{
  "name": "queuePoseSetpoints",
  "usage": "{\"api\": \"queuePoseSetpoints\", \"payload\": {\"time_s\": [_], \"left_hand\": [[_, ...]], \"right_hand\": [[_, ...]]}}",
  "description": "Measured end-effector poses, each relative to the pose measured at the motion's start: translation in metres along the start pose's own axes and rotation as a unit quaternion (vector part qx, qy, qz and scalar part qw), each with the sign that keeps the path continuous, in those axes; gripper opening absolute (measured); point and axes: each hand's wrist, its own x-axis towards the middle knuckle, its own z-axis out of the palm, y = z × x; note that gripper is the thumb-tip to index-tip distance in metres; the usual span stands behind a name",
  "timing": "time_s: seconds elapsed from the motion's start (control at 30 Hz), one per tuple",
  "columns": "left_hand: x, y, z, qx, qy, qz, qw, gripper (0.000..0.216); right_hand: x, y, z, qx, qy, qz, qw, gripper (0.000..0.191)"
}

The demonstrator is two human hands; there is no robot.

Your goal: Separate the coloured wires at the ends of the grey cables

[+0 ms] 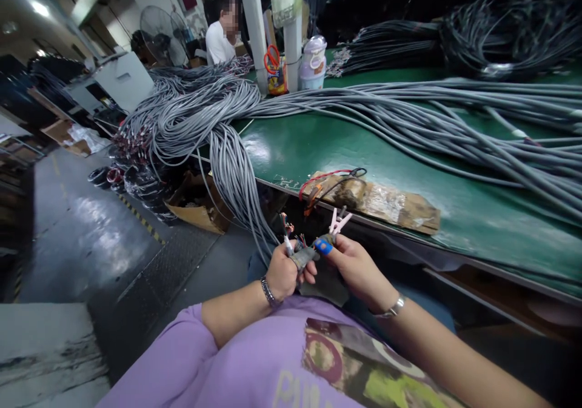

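Observation:
My left hand (282, 273) is closed around the end of a grey cable, with a grey wrap (305, 256) on its thumb side. A white-sleeved end (288, 245) and thin coloured wires (286, 223) stick up from this grip. My right hand (352, 262), with blue tape (324, 246) on a digit, is pinched close beside the left one at the fine wires; its fingertips partly hide them. Just beyond the right fingers is a pink clothes peg (339, 220); whether the hand touches it I cannot tell.
A taped wooden board (386, 205) with red and black leads lies along the edge of the green table (282, 147). Long grey cables (364, 102) cross it and hang over its left side. Behind are a lilac tub (313, 65), scissors (273, 59) and a seated person (221, 38).

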Motion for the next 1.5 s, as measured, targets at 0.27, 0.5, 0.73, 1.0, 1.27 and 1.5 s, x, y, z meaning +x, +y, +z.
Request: {"api": "queuePoseSetpoints", "payload": {"time_s": [0.27,0.5,0.73,1.0,1.27,1.5], "left_hand": [[0.002,0.003,0.001,-0.069,0.048,0.001,0.996,0.042],[-0.001,0.005,0.001,-0.06,0.035,-0.004,0.998,0.045],[-0.003,0.004,0.0,-0.069,0.019,0.01,0.997,0.041],[-0.002,0.005,0.002,-0.061,0.031,0.02,0.997,0.038],[-0.005,0.005,-0.002,0.006,-0.046,0.009,0.999,0.037],[-0.007,0.006,-0.001,0.028,-0.039,0.003,0.999,0.038]], "right_hand": [[-0.004,0.003,0.002,-0.008,0.008,0.001,1.0,0.036],[0.001,0.008,-0.001,0.02,-0.009,0.019,1.0,0.03],[0.0,-0.003,0.007,0.004,-0.072,0.018,0.997,0.032],[-0.006,-0.003,0.003,0.016,-0.013,-0.008,1.0,0.03],[0.003,0.0,0.004,0.101,-0.027,0.044,0.994,0.036],[0.004,-0.001,0.008,0.125,-0.007,0.049,0.991,0.035]]}}
